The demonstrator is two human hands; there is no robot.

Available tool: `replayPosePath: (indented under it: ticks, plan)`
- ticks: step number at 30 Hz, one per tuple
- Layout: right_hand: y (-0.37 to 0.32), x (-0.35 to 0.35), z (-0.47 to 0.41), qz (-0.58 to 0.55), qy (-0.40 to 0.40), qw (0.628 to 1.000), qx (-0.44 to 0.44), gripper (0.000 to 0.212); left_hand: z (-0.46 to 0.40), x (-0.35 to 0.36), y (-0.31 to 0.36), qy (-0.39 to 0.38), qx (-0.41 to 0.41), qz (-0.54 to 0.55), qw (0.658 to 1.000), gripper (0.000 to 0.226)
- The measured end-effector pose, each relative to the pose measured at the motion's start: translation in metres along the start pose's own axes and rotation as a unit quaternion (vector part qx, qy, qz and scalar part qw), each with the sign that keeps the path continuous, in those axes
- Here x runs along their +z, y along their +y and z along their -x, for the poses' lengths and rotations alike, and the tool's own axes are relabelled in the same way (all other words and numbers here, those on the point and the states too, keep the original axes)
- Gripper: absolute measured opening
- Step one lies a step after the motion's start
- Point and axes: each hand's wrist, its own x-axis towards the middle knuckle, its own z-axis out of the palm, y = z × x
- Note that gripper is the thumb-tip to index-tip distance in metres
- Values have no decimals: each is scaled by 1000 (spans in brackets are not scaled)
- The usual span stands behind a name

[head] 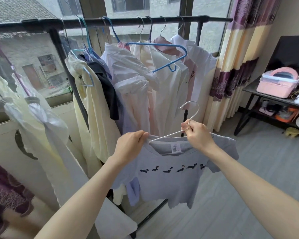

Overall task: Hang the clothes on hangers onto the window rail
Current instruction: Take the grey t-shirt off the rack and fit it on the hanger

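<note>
While the grey T-shirt (171, 178) sits on a white hanger (188, 118) in near centre, left hand (129, 147) fingers pinch its shoulder; right hand (197, 133) fingers clamp the hanger neck. Step: dressing done, hanging pending. Next: lift hook to far black rail (162, 19), right of the empty blue hanger (155, 49).

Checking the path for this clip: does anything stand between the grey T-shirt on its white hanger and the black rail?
The air up to the rail looks open, but it is crowded: an empty blue hanger juts toward the grey T-shirt, with hung shirts behind.
</note>
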Motion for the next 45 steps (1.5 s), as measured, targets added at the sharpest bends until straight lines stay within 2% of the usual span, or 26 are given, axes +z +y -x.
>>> replayPosePath:
  ticks: [3,5,7,10,13,15,16,19,21,25,29,32,34,37,39,40,42,45]
  plan:
    - [-3,2,-1,-12,15,1000,1,30,3,0,8,22,45,26,998,51]
    - [-5,4,-2,-26,32,999,6,30,7,3,15,-5,85,-6,996,42]
    - [-6,4,-3,-50,36,998,4,28,7,6,19,-5,79,-46,996,30]
    - [-1,0,-1,-83,45,995,-20,17,4,5,18,31,44,-29,998,25]
    - [17,-10,3,-20,193,981,-33,24,-2,4,10,50,27,-6,998,23]
    - [34,-22,7,9,277,960,35,34,-5,1,6,54,8,8,998,24]
    - [43,-27,8,10,284,955,88,40,-7,0,4,55,2,15,998,25]
    - [66,-36,11,27,197,955,218,57,-11,-6,3,63,-10,33,997,26]
    - [76,-36,10,21,148,958,244,52,-14,-9,3,70,-18,45,996,24]
    - [86,-36,6,14,194,951,242,31,-17,-12,3,82,-36,45,995,20]
    - [95,-39,9,22,168,951,258,26,-19,-13,4,87,-70,45,993,19]
    - [100,-42,11,9,201,938,282,21,-17,-11,-1,90,-69,44,993,19]
    - [98,-47,9,-37,264,915,303,21,-17,-10,-6,93,-68,42,992,18]
    - [95,-54,2,-111,364,855,352,24,-17,-7,-12,94,-68,54,992,17]
    - [97,-58,-1,-142,400,818,389,26,-18,-5,-12,92,-71,71,991,17]
    - [99,-58,-1,-153,398,806,411,28,-18,-4,-10,91,-73,82,990,17]
    - [102,-55,1,-146,349,807,454,32,-19,-4,-3,89,-65,97,989,17]
    - [96,-48,3,-95,293,844,438,37,-21,-6,4,84,-54,92,991,18]
